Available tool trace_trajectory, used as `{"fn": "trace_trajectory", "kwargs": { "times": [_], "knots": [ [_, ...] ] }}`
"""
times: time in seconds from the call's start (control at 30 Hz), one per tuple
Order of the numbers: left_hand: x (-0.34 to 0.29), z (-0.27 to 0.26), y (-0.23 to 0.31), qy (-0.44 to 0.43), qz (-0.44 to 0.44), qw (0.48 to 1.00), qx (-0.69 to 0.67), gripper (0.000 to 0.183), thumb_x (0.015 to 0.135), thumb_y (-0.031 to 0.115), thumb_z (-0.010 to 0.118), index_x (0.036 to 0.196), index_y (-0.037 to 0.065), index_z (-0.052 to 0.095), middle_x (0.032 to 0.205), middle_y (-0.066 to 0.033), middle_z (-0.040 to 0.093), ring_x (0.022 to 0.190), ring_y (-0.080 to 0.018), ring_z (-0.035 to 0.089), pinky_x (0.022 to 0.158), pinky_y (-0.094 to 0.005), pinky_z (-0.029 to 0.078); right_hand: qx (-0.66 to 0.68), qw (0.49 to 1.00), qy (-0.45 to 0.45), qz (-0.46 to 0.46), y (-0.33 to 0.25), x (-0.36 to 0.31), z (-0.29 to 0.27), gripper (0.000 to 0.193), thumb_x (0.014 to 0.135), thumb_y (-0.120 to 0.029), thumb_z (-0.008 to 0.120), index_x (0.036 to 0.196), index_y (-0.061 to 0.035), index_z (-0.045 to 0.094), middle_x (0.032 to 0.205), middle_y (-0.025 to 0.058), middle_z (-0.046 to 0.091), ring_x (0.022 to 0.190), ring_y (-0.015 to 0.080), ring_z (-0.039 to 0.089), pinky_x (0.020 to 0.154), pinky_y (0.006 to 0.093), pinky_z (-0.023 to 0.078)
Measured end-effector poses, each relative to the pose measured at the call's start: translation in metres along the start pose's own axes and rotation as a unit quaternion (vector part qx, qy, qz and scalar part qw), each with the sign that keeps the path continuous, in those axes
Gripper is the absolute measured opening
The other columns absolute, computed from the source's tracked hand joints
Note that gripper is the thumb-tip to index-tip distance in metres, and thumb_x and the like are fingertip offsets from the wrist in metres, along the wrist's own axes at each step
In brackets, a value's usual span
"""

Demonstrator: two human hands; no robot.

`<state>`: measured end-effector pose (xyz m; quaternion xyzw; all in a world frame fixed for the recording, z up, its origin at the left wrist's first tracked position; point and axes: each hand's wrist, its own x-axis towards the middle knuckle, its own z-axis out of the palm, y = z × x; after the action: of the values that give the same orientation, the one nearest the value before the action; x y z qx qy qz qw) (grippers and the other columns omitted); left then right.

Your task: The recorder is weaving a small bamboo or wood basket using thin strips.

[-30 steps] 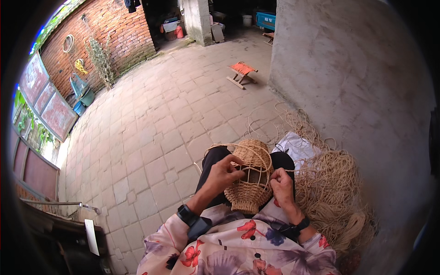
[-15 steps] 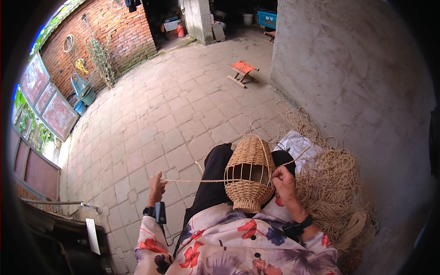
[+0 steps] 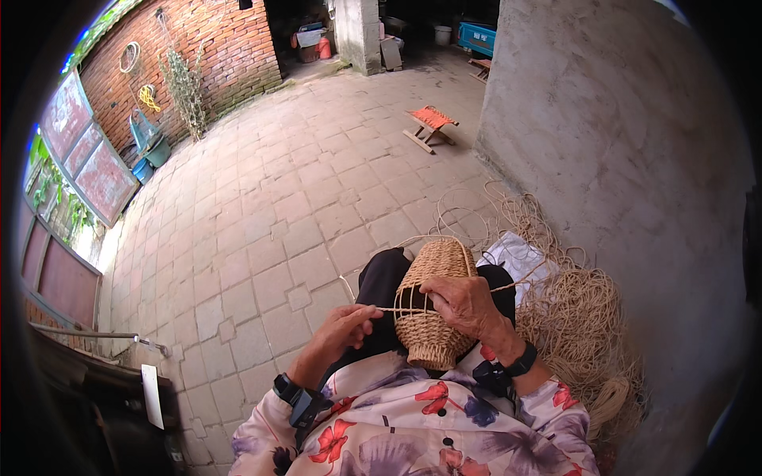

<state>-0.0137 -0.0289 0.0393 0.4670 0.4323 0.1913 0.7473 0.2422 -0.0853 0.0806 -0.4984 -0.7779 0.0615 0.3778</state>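
Observation:
A tan woven basket (image 3: 436,262) lies between my knees, its narrow end toward me. Bare ribs cross an open gap between its two woven bands. My left hand (image 3: 346,327), just left of the basket, pinches a tan cord (image 3: 386,309) that runs taut to the ribs. My right hand (image 3: 467,306) is over the basket's right side, its thumb and fingers closed at the ribs. What those fingertips grip is hidden. More cord emerges beyond the right hand and leads toward the pile on the right.
A large heap of loose cord (image 3: 583,333) lies at my right, along a plastered wall (image 3: 611,135). White cloth (image 3: 520,258) is beside my right knee. Ahead on the paving stands a folding stool (image 3: 432,123) with an orange seat. A metal gate (image 3: 87,147) is at far left.
My left hand has come in from the left toward the basket, still on the cord. The right hand has moved from the basket's right edge to over the ribs.

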Motion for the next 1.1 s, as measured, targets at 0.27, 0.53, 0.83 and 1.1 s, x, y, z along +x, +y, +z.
{"fn": "trace_trajectory", "kwargs": {
  "times": [0.27,0.53,0.83,1.1],
  "knots": [
    [0.022,0.049,-0.002,0.057,0.092,0.975,-0.192,0.025,0.092,0.033,0.062,0.103,0.01,0.061,0.066,0.0044,0.053,0.048,-0.0044,0.047,0.044,-0.0193,0.04,-0.042,0.999,0.005,0.013,-0.009,-0.013,0.004,0.013,0.078,-0.006,0.061,0.091,-0.0097,0.061,0.077,0.0079,0.064,0.064,0.0267,0.064,0.054,0.0357,0.05],
    [0.042,0.052,-0.013,0.095,0.332,0.916,0.204,0.015,0.088,0.017,0.065,0.095,0.004,0.068,0.078,0.0003,0.062,0.06,-0.0049,0.05,0.051,-0.0206,0.04,-0.057,0.997,0.046,0.038,-0.013,-0.023,0.001,0.017,0.076,-0.003,0.061,0.091,-0.0097,0.062,0.074,0.008,0.064,0.064,0.0259,0.065,0.053,0.0362,0.05],
    [0.027,0.073,0.035,-0.012,0.157,0.985,0.067,0.021,0.085,0.012,0.054,0.102,0.003,0.065,0.084,-0.0003,0.064,0.069,-0.0049,0.051,0.057,-0.0198,0.04,-0.064,0.992,0.103,0.032,-0.006,-0.033,-0.006,0.024,0.068,0.003,0.06,0.088,-0.0106,0.064,0.07,0.0071,0.058,0.063,0.026,0.063,0.054,0.036,0.049],
    [0.058,0.072,0.017,0.049,0.212,0.973,0.08,0.022,0.087,0.02,0.066,0.098,0.002,0.068,0.081,-0.0004,0.064,0.069,-0.0063,0.055,0.063,-0.023,0.044,-0.008,0.996,0.088,0.033,-0.003,-0.03,-0.004,0.023,0.069,0.002,0.059,0.087,-0.012,0.065,0.071,0.0062,0.056,0.064,0.0263,0.062,0.056,0.0356,0.049]
  ]
}}
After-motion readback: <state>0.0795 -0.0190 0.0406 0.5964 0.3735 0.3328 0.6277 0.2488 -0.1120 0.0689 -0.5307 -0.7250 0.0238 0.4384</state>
